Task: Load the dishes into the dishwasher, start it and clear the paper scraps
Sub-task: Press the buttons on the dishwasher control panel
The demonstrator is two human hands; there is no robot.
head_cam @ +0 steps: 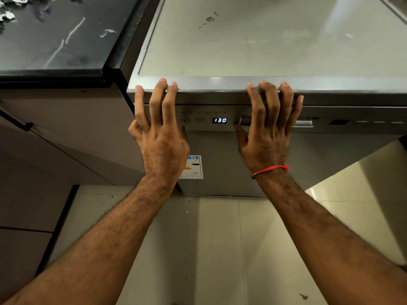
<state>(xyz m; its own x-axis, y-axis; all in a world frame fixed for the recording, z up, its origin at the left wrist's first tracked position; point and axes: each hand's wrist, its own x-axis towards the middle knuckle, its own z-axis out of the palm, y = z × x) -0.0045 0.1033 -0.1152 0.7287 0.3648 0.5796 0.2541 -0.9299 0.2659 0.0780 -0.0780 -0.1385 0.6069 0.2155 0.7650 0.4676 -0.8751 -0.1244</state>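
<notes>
Stainless steel covers the freestanding dishwasher (242,164), which stands with its door closed beside a dark marble-patterned countertop (55,36) on its left. The left hand (161,133) lies against the front near the dishwasher's left corner, its fingers straight and spread, fingertips (163,81) touching the front edge of the flat grey top, holding nothing. The right hand (267,133) lies the same way further right, fingers extended over the recessed metal door handle (305,123) and reaching the same front edge, gripping nothing; a red thread bracelet (271,169) circles its wrist. Between the hands, the blue digital display (219,120) on the control strip reads 130. A white energy label sticker (193,167) sits on the door below the left hand. Pale glossy floor tiles (220,249) lie beneath, and crumpled whitish scraps (8,9) rest at the countertop's far left corner
</notes>
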